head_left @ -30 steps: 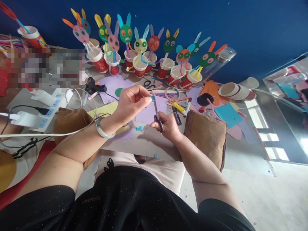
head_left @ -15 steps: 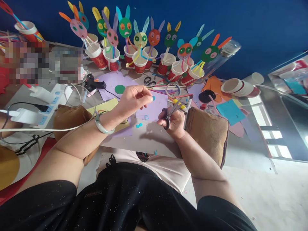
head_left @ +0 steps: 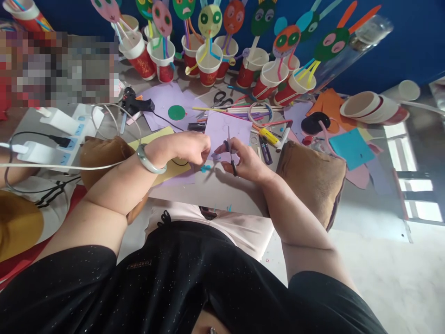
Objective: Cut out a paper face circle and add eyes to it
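My left hand (head_left: 193, 147), a bracelet on its wrist, is low over the table with its fingers curled together. Its fingertips are hidden, so I cannot tell what is in them. Small blue paper pieces (head_left: 205, 169) lie just below that hand. My right hand (head_left: 246, 162) has its fingers in the handles of dark scissors (head_left: 228, 144), whose blades point away from me. Beyond both hands lies a light purple paper sheet (head_left: 222, 125). A yellow sheet (head_left: 163, 144) is partly under my left forearm.
Paper cups (head_left: 208, 65) holding paper animal faces line the back. A black glue gun (head_left: 134, 103), a green paper circle (head_left: 176, 112) and a power strip (head_left: 74, 134) lie left. Right are a yellow glue tube (head_left: 269, 137), a brown cushion (head_left: 311, 181) and stacked cups (head_left: 368, 109).
My left hand has come down toward the blue pieces on the table; the blue disc it pinched no longer shows. The right hand has moved slightly left and turned the scissors more upright in view.
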